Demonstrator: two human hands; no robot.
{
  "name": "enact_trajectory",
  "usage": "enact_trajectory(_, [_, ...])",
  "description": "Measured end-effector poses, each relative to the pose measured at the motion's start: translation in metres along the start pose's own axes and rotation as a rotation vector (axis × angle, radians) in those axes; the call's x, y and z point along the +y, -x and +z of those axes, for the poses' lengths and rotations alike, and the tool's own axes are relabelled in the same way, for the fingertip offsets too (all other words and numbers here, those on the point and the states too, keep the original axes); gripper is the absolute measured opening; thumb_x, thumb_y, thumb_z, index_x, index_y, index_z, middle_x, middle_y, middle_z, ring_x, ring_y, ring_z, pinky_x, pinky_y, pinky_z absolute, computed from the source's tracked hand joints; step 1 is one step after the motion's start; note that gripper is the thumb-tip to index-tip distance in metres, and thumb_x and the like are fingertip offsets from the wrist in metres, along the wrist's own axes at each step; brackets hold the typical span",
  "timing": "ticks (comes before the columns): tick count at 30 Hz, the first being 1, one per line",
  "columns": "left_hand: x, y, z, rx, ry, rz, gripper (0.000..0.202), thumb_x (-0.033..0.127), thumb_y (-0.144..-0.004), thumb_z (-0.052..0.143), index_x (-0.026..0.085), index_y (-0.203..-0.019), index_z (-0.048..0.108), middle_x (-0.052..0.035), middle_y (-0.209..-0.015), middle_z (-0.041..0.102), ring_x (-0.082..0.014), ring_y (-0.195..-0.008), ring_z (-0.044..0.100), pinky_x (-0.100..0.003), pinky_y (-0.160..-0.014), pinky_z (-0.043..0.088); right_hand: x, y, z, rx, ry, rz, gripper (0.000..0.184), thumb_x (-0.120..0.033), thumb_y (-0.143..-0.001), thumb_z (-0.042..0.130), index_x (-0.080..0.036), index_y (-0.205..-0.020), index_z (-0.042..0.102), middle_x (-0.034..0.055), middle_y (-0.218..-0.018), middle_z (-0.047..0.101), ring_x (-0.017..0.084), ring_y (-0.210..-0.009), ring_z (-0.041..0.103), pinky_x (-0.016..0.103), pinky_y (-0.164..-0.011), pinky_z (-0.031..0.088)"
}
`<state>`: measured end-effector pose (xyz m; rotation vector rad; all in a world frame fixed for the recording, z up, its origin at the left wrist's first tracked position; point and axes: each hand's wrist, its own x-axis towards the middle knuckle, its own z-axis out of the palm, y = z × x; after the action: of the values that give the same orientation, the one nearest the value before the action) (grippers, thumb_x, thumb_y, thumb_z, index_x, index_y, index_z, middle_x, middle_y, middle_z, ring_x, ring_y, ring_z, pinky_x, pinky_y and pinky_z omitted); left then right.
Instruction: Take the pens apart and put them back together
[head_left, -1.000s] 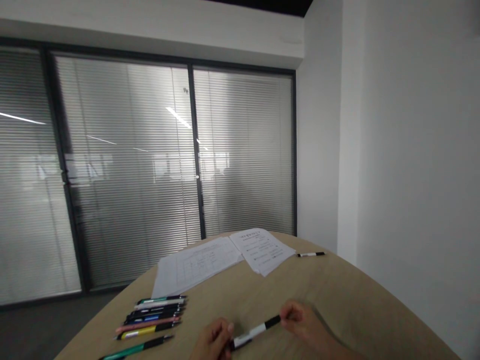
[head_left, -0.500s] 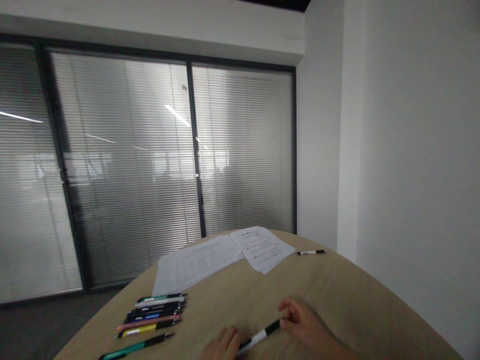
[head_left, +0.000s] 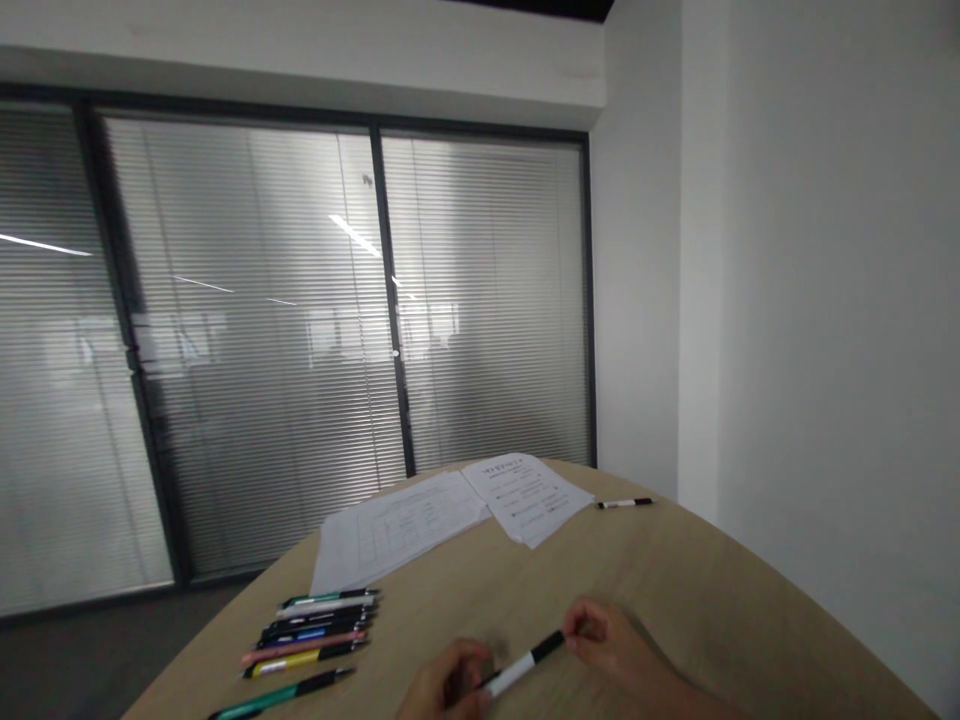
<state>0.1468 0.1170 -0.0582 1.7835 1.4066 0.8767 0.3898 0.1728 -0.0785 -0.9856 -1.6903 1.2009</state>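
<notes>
A white pen with black ends (head_left: 513, 677) slants just above or on the near part of the table; I cannot tell whether it touches the wood. At its lower left end, my left hand (head_left: 448, 682) is closed, thumb and fingers curled around the dark end. The opposite black end is pinched between the thumb and forefinger of my right hand (head_left: 609, 640). To the left lies a green pen with a black grip (head_left: 281, 694), nearest of a row of pens. Just beyond it is a yellow and black pen (head_left: 304, 658).
Several more pens (head_left: 322, 618) lie side by side at the left of the round wooden table (head_left: 675, 580). Printed sheets (head_left: 397, 528) spread across the far side. Another black and white pen (head_left: 625, 503) rests right of them. Behind stands a glass partition with blinds (head_left: 487, 300).
My left hand has lifted from a flatter pose and now curls its thumb and fingers at the pen's end. The right hand keeps its pinch, with little shift. The view has moved slightly.
</notes>
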Motion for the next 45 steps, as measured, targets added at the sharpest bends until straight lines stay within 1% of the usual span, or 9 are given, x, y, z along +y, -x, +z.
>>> enact_trajectory(6, [-0.010,-0.008,0.001,-0.031,0.050,-0.048,0.030,0.039,-0.056,0.062,0.018,-0.077,0.057,0.0047,-0.061,0.045,-0.0128,-0.059,0.039,-0.023,-0.055,0.030,0.002,-0.001,0.002,0.022,-0.026,0.018,0.039,-0.059,-0.071,0.040,-0.020,-0.072,0.044,-0.0059,-0.050,0.043,0.009,-0.045,0.041,0.020,-0.046,0.030])
enact_trajectory(9, [-0.004,-0.008,0.000,-0.032,0.007,-0.046,0.024,0.035,-0.056,0.061,0.018,-0.073,0.056,0.0044,-0.060,0.044,-0.0125,-0.057,0.038,-0.023,-0.054,0.029,0.005,0.000,0.002,0.006,0.016,0.050,0.035,-0.054,-0.072,0.040,-0.019,-0.075,0.044,-0.0089,-0.041,0.037,0.008,-0.037,0.034,0.020,-0.041,0.024])
enact_trajectory(13, [0.006,-0.002,0.000,-0.003,0.022,-0.049,0.022,0.032,-0.057,0.062,0.016,-0.071,0.057,0.0040,-0.060,0.044,-0.0128,-0.058,0.039,-0.024,-0.055,0.029,0.006,-0.001,0.001,-0.022,-0.007,0.032,0.029,-0.046,-0.069,0.045,-0.019,-0.078,0.044,-0.0080,-0.046,0.042,0.007,-0.040,0.038,0.019,-0.042,0.026])
enact_trajectory(20, [-0.003,-0.001,0.006,0.208,0.259,0.083,0.051,0.051,-0.060,0.065,0.020,-0.098,0.052,0.0042,-0.064,0.048,-0.0121,-0.056,0.042,-0.023,-0.053,0.030,0.006,-0.003,0.001,0.027,-0.046,-0.005,0.027,-0.041,-0.065,0.051,-0.021,-0.082,0.046,-0.0052,-0.056,0.046,0.009,-0.049,0.044,0.021,-0.048,0.032])
enact_trajectory(26, [-0.003,-0.004,-0.002,0.144,0.205,0.053,0.038,0.051,-0.062,0.064,0.019,-0.081,0.057,0.0045,-0.062,0.049,-0.0123,-0.057,0.042,-0.022,-0.054,0.031,0.000,0.000,0.000,0.002,0.007,-0.080,0.027,-0.044,-0.063,0.055,-0.019,-0.074,0.050,-0.0014,-0.066,0.051,0.013,-0.063,0.049,0.023,-0.057,0.036])
enact_trajectory(31, [0.004,0.001,-0.002,0.132,0.186,0.055,0.030,0.045,-0.062,0.064,0.017,-0.071,0.057,0.0032,-0.061,0.049,-0.0135,-0.060,0.043,-0.022,-0.056,0.033,0.001,0.000,0.004,-0.047,-0.037,-0.007,0.039,-0.056,-0.072,0.041,-0.018,-0.077,0.051,-0.0032,-0.052,0.050,0.012,-0.050,0.048,0.024,-0.053,0.036])
enact_trajectory(35, [0.005,0.001,-0.001,0.128,0.153,0.049,0.031,0.046,-0.061,0.065,0.017,-0.069,0.058,0.0032,-0.060,0.049,-0.0130,-0.059,0.042,-0.022,-0.055,0.032,0.004,-0.001,0.005,-0.055,-0.077,0.030,0.037,-0.053,-0.069,0.047,-0.018,-0.080,0.051,-0.0054,-0.046,0.048,0.010,-0.043,0.044,0.022,-0.049,0.034])
enact_trajectory(41, [0.004,-0.002,-0.003,0.116,0.153,0.014,0.030,0.045,-0.061,0.064,0.017,-0.070,0.057,0.0033,-0.060,0.050,-0.0129,-0.058,0.043,-0.023,-0.056,0.033,0.003,0.000,0.001,-0.009,-0.056,-0.015,0.029,-0.045,-0.063,0.057,-0.020,-0.079,0.055,-0.0005,-0.066,0.057,0.014,-0.065,0.054,0.025,-0.063,0.040])
enact_trajectory(45, [-0.001,-0.006,-0.004,0.102,0.165,0.012,0.033,0.048,-0.060,0.064,0.017,-0.069,0.057,0.0034,-0.059,0.049,-0.0128,-0.058,0.043,-0.023,-0.056,0.032,0.003,0.000,-0.001,-0.018,0.021,-0.039,0.029,-0.046,-0.063,0.057,-0.020,-0.077,0.056,0.0005,-0.068,0.056,0.014,-0.064,0.052,0.023,-0.058,0.038])
